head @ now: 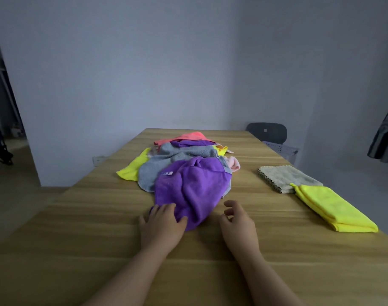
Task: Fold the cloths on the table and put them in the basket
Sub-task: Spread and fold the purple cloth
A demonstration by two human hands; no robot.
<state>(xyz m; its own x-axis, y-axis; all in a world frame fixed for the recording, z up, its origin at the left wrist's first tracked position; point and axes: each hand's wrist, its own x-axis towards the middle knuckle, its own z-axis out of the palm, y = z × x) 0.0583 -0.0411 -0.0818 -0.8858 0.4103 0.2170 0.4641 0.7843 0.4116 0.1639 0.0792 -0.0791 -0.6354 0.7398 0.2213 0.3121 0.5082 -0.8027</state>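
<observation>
Matt wood-grain table [100, 250], fuzzy purple cloth [193, 186], nubbly beige cloth [285, 176]

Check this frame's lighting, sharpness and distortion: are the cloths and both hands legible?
Head view: dim, flat, bluish light, no glare, only faint shadows. The wide-angle lens stretches the wooden table toward the corners. The purple cloth and folded yellow cloth keep distinct colours. The left hand and right hand are clearly outlined, though slightly soft.

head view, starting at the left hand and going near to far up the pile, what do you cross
left hand → purple cloth → grey cloth → second purple cloth → coral cloth
</observation>
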